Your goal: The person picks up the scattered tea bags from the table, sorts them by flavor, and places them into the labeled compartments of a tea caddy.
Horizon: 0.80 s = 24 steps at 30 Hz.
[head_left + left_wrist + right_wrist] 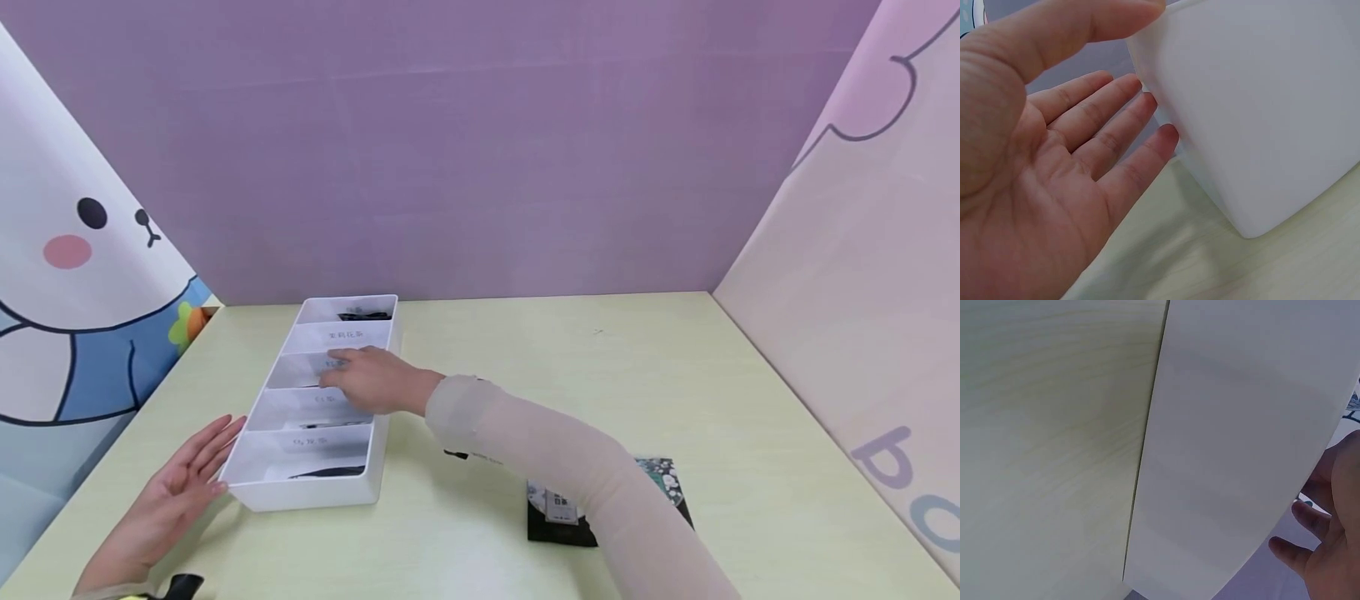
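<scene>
A long white divided box (303, 497) stands on the table's left side, with handwritten labels on its inner walls. My right hand (378, 379) reaches over its right side into a middle compartment, fingers spread and slightly bent. In the right wrist view, the fingers (1291, 553) show beyond the box's side wall (1229, 456), with nothing visible between them; the fingertips inside are partly hidden. My left hand (176, 479) lies palm up at the near left corner. Its thumb touches the rim and its straight fingers rest against the left side (1166, 134).
Dark flat packets lie in the front compartment (330, 472) and the back one (365, 316). A black patterned pouch (562, 529) with a pale label lies on the table at right, partly behind my right forearm. A purple backdrop (480, 167) borders the table's far edge.
</scene>
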Each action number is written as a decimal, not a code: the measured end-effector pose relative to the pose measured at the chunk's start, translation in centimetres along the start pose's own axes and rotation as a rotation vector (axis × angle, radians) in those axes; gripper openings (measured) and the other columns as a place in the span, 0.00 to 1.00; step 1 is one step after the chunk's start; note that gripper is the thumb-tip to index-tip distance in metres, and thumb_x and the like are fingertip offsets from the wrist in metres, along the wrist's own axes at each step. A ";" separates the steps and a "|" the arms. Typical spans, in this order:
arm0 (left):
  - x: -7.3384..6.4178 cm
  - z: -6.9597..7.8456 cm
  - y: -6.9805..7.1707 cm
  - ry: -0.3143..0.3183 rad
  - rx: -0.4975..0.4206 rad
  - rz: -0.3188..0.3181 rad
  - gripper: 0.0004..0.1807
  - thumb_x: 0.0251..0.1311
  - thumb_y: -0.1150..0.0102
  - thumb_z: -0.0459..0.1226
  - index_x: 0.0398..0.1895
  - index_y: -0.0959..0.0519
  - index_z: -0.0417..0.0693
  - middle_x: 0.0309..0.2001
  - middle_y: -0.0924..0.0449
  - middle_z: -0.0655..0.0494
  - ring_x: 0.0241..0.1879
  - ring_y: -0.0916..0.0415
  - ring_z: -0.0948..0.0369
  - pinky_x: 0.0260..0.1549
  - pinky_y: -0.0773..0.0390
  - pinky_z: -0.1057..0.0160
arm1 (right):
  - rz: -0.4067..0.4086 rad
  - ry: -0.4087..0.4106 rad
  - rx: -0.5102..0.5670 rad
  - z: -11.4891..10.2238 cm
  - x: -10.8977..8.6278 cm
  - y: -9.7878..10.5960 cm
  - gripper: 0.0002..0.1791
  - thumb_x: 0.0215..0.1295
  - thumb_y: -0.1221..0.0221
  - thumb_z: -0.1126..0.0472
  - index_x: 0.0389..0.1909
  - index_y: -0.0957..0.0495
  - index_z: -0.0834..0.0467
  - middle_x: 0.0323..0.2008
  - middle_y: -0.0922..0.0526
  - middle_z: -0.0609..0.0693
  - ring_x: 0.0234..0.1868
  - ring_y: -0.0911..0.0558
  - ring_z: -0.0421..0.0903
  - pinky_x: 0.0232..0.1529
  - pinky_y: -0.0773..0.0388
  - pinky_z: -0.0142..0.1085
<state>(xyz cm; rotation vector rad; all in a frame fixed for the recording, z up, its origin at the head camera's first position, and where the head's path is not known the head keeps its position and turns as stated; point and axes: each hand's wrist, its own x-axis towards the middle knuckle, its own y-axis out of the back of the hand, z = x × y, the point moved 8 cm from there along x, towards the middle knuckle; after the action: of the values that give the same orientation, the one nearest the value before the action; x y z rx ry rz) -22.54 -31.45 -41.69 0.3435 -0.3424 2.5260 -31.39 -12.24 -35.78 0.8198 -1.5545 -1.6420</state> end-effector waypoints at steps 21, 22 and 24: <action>-0.1 -0.2 0.3 0.011 0.005 0.002 0.43 0.64 0.71 0.11 0.80 0.50 0.51 0.74 0.39 0.66 0.69 0.39 0.72 0.60 0.32 0.73 | -0.070 0.053 -0.170 0.5 -4.9 0.1 0.24 0.79 0.56 0.55 0.72 0.34 0.47 0.75 0.38 0.44 0.77 0.47 0.45 0.73 0.44 0.42; -0.1 -0.2 0.3 0.011 0.005 -0.001 0.43 0.64 0.71 0.11 0.80 0.50 0.51 0.74 0.40 0.66 0.69 0.39 0.72 0.60 0.32 0.73 | -0.067 0.055 -0.173 0.5 -5.3 0.2 0.24 0.79 0.55 0.55 0.73 0.34 0.47 0.75 0.39 0.44 0.77 0.47 0.45 0.73 0.43 0.42; -0.1 -0.3 0.3 0.015 -0.004 -0.003 0.43 0.64 0.71 0.11 0.80 0.50 0.52 0.74 0.40 0.66 0.69 0.39 0.72 0.60 0.32 0.73 | -0.057 0.056 -0.170 0.6 -6.1 0.5 0.24 0.79 0.54 0.55 0.73 0.35 0.48 0.76 0.41 0.45 0.77 0.48 0.46 0.73 0.42 0.43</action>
<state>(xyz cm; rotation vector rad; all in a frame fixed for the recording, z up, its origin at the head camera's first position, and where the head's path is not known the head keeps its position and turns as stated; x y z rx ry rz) -22.64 -31.64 -42.10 0.3233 -0.3414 2.5232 -28.55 -6.78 -35.45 0.8185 -1.3430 -1.7501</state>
